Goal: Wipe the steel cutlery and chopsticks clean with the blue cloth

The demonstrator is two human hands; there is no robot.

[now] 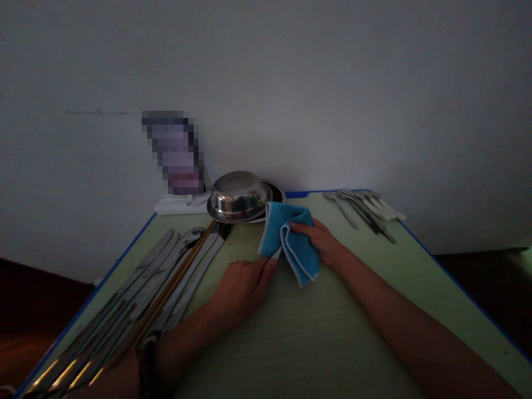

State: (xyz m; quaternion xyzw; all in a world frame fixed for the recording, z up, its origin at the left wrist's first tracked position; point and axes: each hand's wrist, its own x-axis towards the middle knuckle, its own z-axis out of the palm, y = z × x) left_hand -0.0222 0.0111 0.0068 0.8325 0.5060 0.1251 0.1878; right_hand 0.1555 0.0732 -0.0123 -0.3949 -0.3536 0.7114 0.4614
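Observation:
A blue cloth with a pale hem is folded in the middle of the green table. My right hand grips the cloth from the right, fingers wrapped over its fold. My left hand lies just left of it, fingers pinched on a small pale object whose end goes into the cloth; I cannot make out what it is. Both forearms rest low over the table.
Several long metal utensils lie in a row on the left. An upturned steel bowl sits on plates at the back by the wall. Several spoons lie at the back right. A blurred upright item stands on a white base.

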